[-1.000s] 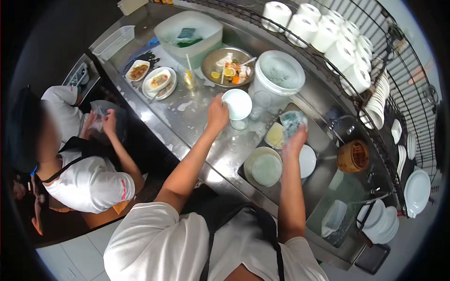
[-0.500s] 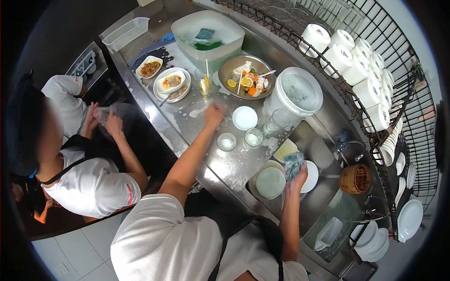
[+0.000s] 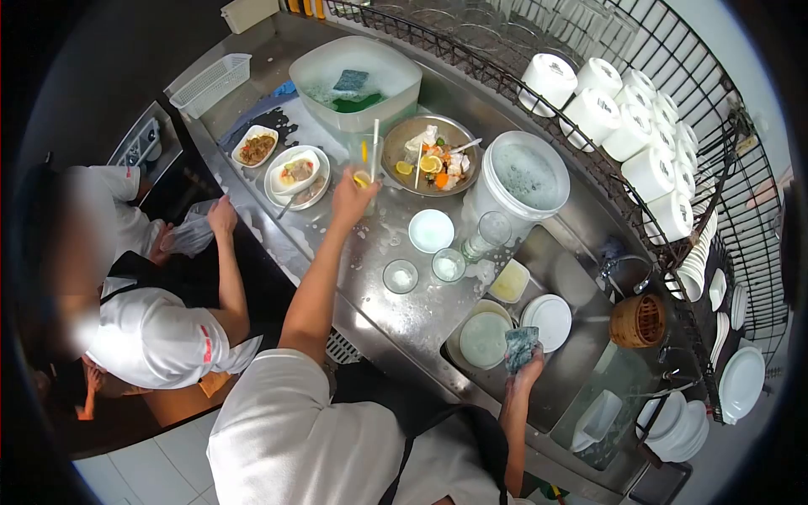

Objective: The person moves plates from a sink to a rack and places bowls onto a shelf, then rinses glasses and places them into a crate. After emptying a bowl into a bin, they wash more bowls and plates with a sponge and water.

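Note:
My left hand (image 3: 354, 200) is closed around a drinking glass (image 3: 360, 151) that has a straw (image 3: 375, 139) and lemon pieces in it. Just right of it is a metal bowl (image 3: 396, 181) of food scraps with lemon slices. A white plate with a smaller dish (image 3: 295, 168) of leftovers lies to its left. Over the sink my right hand (image 3: 528, 370) grips a green scouring pad (image 3: 522, 347). Beneath that pad are a round pot (image 3: 484, 339) and white plates (image 3: 547, 321).
A tub of soapy water (image 3: 353, 84) and a white bucket (image 3: 526, 172) stand along the back. Two small glasses (image 3: 400, 276) and a white bowl (image 3: 431, 231) sit mid-counter. A wire rack (image 3: 539, 109) holds white cups. At left a co-worker (image 3: 160, 328) handles a clear plastic bag (image 3: 192, 229).
My left hand has reached forward and closed on the glass with the straw. My right hand with the scouring pad has come slightly lower. The co-worker's hands have moved apart.

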A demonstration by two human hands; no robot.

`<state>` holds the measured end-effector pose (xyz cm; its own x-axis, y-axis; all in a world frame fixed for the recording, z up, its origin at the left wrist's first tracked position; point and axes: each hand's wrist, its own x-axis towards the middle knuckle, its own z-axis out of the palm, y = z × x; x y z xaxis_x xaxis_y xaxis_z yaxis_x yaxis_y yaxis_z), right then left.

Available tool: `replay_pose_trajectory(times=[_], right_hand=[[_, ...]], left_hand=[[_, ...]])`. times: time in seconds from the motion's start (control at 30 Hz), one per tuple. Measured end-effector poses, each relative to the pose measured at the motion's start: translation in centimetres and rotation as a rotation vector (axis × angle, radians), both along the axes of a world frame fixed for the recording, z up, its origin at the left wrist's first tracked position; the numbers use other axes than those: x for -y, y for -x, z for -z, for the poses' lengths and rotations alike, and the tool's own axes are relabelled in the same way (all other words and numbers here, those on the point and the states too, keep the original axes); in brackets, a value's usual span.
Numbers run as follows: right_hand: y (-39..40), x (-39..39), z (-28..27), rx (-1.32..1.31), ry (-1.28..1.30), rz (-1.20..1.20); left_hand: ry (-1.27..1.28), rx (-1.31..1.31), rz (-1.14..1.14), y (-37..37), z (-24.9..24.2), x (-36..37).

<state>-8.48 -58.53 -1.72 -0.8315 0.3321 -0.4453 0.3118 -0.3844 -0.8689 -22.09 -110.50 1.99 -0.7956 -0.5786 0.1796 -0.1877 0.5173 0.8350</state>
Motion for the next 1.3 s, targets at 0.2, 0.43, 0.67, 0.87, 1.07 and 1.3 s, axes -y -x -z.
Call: replay_pose_trajectory(times=[0.2,0.43,0.67,0.87,1.07,1.3], right_hand=[[-1.9,-1.4,1.7,0.007,0.023,0.019],[-0.4,0.4,0.1,-0.015,0.094,0.063],[-1.0,0.2,-0.1,-0.012,0.155,-0.008],[-1.7,2.0,-3.8,0.057,0.301,-0.038],[-0.1,4.5,-6.5,0.074,0.47,-0.119],[2.0,6.8,-6.3,0.02,0.377,-0.188]], left_hand=[[-0.983,0.182,0.476,3.1,-6.9,-4.2],[-1.856,-0.078,-0.013,12.5,-7.6,-8.8],[-2.072,-0.168,0.109,11.4,-5.9,-7.8],[-2.121,-0.154,0.062,9.4,-10.6,-8.4],[-2.112,-0.229,0.11,7.9,-8.4,-7.3],[-1.981,-0.121,0.165,4.0,-11.8,-9.6]])
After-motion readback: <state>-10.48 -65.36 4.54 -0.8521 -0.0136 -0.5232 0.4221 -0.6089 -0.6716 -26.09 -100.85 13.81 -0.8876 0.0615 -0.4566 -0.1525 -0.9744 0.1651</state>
